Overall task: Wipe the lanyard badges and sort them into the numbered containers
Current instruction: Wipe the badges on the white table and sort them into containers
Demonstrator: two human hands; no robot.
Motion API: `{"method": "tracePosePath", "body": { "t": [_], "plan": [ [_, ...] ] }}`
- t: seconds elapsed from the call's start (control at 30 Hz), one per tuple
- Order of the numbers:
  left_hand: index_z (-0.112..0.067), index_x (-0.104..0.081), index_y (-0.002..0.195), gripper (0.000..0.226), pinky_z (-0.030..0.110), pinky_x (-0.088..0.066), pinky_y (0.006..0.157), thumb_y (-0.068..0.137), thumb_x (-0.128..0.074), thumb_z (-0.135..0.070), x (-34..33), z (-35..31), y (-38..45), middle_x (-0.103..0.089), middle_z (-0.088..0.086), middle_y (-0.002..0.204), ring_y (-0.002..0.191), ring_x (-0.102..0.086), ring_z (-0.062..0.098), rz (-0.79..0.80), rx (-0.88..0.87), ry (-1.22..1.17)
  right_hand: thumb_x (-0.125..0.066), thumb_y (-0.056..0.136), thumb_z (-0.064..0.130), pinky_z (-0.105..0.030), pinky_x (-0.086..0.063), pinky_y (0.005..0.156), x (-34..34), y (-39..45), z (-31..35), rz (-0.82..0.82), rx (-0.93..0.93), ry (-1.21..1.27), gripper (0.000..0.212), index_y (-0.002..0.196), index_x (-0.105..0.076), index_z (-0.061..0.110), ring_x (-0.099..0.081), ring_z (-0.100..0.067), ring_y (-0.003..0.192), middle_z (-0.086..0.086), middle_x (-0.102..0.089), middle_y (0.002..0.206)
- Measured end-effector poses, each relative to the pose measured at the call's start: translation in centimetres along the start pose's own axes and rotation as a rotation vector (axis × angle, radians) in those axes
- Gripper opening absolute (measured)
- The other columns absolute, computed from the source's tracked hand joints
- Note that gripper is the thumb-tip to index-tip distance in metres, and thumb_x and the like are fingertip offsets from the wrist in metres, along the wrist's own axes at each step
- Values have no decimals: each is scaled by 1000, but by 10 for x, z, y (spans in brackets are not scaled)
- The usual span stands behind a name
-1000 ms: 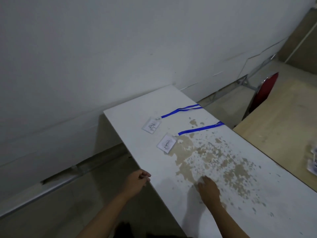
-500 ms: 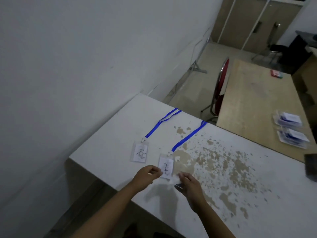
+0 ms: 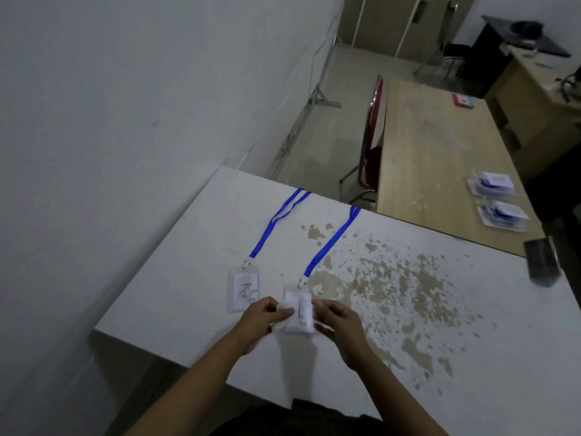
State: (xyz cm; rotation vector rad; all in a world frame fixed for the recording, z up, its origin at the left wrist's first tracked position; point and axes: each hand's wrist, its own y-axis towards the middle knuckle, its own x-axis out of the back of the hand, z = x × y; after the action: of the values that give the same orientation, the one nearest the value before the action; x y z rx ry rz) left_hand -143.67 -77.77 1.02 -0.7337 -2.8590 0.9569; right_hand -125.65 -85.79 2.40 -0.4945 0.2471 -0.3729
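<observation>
Badge number one [image 3: 300,309] lies flat on the white table [image 3: 176,287], just right of its twin badge [image 3: 242,289], and my hands have closed in on it from the near table edge where they were a second ago. My left hand [image 3: 262,317] pinches its left side, with something white, perhaps a wipe, at the fingertips; my right hand [image 3: 341,322] curls at its right edge, though I cannot tell if it truly grips. Wiping looks about to begin.
</observation>
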Motion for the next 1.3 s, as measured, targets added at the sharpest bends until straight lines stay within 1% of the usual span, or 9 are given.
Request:
{"method": "tracePosePath", "body": {
  "t": [0.17, 0.33, 0.53, 0.8, 0.93, 1.0, 1.07, 1.17, 1.3],
  "plan": [
    [-9, -60, 90, 24, 24, -55, 73, 85, -70, -30, -6, -13, 5, -67, 7, 88, 86, -65, 19, 26, 33, -10, -78, 82, 30, -35, -57, 86, -7, 16, 13, 270, -84, -72, 38, 116, -68, 18, -69, -26, 104, -10, -72, 109],
    [-1, -59, 108, 33, 28, -56, 82, 88, -66, -26, -13, -17, 9, -66, 15, 107, 101, -64, 25, 67, 65, -38, -75, 80, 19, -32, -56, 85, -6, 31, 10, 201, -158, 133, 33, 108, -69, 3, -69, -25, 91, -13, -73, 100],
    [-5, -61, 120, 35, 35, -58, 82, 86, -66, -14, -11, -5, 11, -69, 14, 118, 109, -65, 30, 105, 104, -388, -68, 89, 7, -30, -57, 75, 15, 34, -4, 128, -146, -9, 9, 93, -63, 1, -66, -20, 75, -15, -66, 84],
    [-11, -53, 120, 43, 30, -56, 77, 84, -74, -20, -12, 24, 33, -61, 11, 121, 97, -62, 19, -218, 15, 219, -75, 83, 7, -28, -59, 68, 22, 43, -23, 7, -186, -260, 23, 97, -60, -3, -69, -20, 71, -15, -69, 85],
    [-14, -40, 135, 64, 36, -43, 103, 84, -74, -31, -27, 21, 46, -39, 10, 139, 126, -41, 24, -427, -227, 675, -70, 88, 19, -19, -52, 66, 14, 56, -28, -134, -72, -539, 18, 97, -66, 5, -66, -17, 78, -7, -70, 88],
    [-12, -51, 128, 54, 43, -46, 103, 83, -75, -28, -30, 30, 42, -49, 10, 132, 122, -48, 25, -341, -507, 939, -61, 93, 19, -21, -51, 67, 16, 62, -34, -164, -26, -702, 14, 99, -67, 9, -66, -20, 87, -5, -70, 92],
    [-5, -54, 132, 59, 46, -46, 104, 82, -74, -30, -31, 52, 40, -51, 14, 139, 126, -53, 30, -139, -650, 1174, -51, 97, 16, -29, -52, 86, 22, 67, -38, -117, 85, -900, 22, 111, -67, 11, -63, -21, 101, -6, -67, 110],
    [-11, 6, 153, 84, 33, 3, 123, 97, -40, -54, -28, 77, 43, 19, 4, 157, 148, 13, 22, 78, -416, 1377, -43, 96, 11, -30, -37, 105, 32, 78, -39, 2, 293, -1221, 42, 136, -54, 20, -47, -17, 124, -2, -52, 138],
    [-20, 22, 148, 81, 28, 21, 116, 97, -28, -60, -22, 80, 53, 28, -3, 156, 144, 26, 10, 200, -372, 1442, -41, 88, 8, -39, -28, 109, 37, 94, -30, 162, 281, -1500, 66, 148, -35, 37, -32, -21, 136, 2, -36, 150]
  ]
}}
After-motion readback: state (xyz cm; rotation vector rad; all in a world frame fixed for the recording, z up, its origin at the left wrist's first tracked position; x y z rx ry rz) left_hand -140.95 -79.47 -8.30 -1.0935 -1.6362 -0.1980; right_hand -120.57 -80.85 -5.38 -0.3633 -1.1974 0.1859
